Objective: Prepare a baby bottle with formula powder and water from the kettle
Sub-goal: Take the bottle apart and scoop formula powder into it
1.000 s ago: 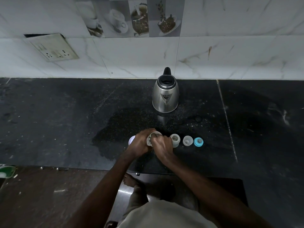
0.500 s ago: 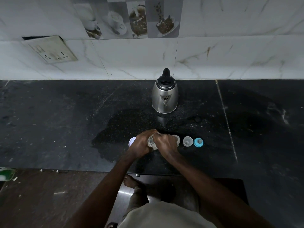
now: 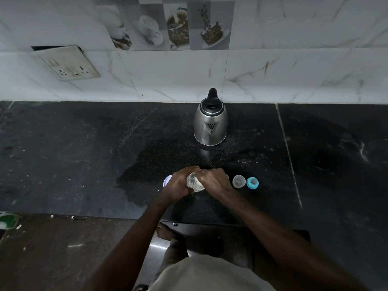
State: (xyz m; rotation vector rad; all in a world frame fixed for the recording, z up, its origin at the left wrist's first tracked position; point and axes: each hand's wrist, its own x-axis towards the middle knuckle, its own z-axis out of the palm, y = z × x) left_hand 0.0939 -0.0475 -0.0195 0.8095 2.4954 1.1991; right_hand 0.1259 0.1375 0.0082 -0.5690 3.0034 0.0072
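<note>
On the black counter, a small white lid peeks out at the 9 o'clock side of the left hand. That hand is curled around a clear container with pale powder in it, and its grip is closed on it. The container is tilted on its side, with its round end toward the camera. The right hand touches the container from the 3 o'clock side; I cannot tell how its grip is set. At 3 o'clock from the hands sits a clear cup, and just beside it a blue bottle cap. The shiny kettle stands upright at 12 o'clock from the hands, near the wall.
</note>
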